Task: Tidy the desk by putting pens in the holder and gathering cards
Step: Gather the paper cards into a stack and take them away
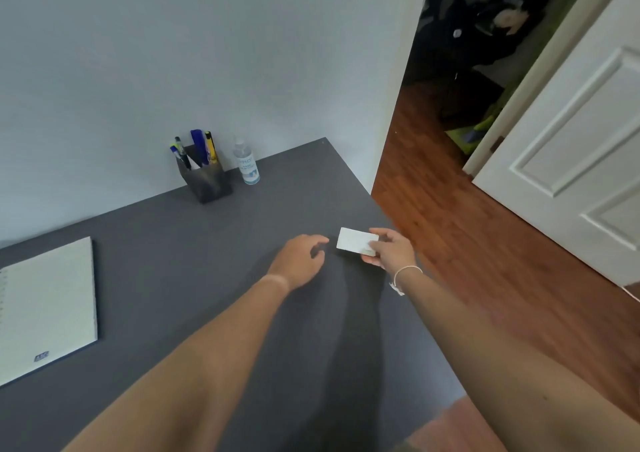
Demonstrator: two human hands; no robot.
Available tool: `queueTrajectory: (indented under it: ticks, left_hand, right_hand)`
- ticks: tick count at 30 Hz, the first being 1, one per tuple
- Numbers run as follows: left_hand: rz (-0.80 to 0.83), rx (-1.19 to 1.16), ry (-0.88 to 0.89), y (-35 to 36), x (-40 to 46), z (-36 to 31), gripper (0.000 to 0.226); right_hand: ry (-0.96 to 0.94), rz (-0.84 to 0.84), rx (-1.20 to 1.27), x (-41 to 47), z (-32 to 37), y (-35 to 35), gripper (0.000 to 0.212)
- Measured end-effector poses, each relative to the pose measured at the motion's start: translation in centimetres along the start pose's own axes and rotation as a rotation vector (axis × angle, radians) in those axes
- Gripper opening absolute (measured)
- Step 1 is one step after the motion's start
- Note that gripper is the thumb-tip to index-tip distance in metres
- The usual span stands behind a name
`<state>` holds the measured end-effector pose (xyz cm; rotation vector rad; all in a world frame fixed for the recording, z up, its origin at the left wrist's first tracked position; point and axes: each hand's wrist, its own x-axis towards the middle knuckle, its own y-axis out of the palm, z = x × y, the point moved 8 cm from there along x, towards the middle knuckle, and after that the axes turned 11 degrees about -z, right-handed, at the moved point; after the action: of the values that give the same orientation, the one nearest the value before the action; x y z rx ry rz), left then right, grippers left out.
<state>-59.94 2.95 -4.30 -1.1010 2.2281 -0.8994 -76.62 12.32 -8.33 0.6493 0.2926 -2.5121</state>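
Dark grey and mostly bare, the surface (180, 278) runs back to a pale wall, with wooden floor and an open white door off to the right. Near its right edge the right hand (389, 249) pinches a white card stack (356, 242) between thumb and fingers, gripping the stack's right end; whether it is 1 card or several I cannot tell. The stack is lifted just clear of the surface, its long axis running left to right and its free end pointing at the left hand (299, 259). That hand hovers just beside the free end, palm down, fingers loosely curled and holding nothing; a small gap separates fingertips from card edge. So the left hand is the nearer one to the free end, and any squaring up or handover looks to depend on closing that gap sideways.

At the back, against the wall, a dark pen holder (207, 181) stands upright with about 4 pens (199, 148) in it, tips up. Just to its right stands a clear sanitiser bottle (246, 162). A spiral notebook (46, 308) lies flat at far left, well apart from both hands. No loose pens show on the surface, so that part looks done
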Motion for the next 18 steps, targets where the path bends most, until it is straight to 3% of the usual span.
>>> queueTrajectory:
  ticks: [14, 18]
  left_hand:
    - [-0.069, 0.308, 0.135, 4.1, 7.9, -3.5, 0.041]
    - [-0.077, 0.380, 0.178, 5.4, 10.6, -4.1, 0.041]
  right_hand:
    - [0.127, -0.128, 0.236, 11.9, 4.1, -0.4, 0.030]
    - [0.158, -0.192, 0.155, 16.5, 3.4, -1.0, 0.032]
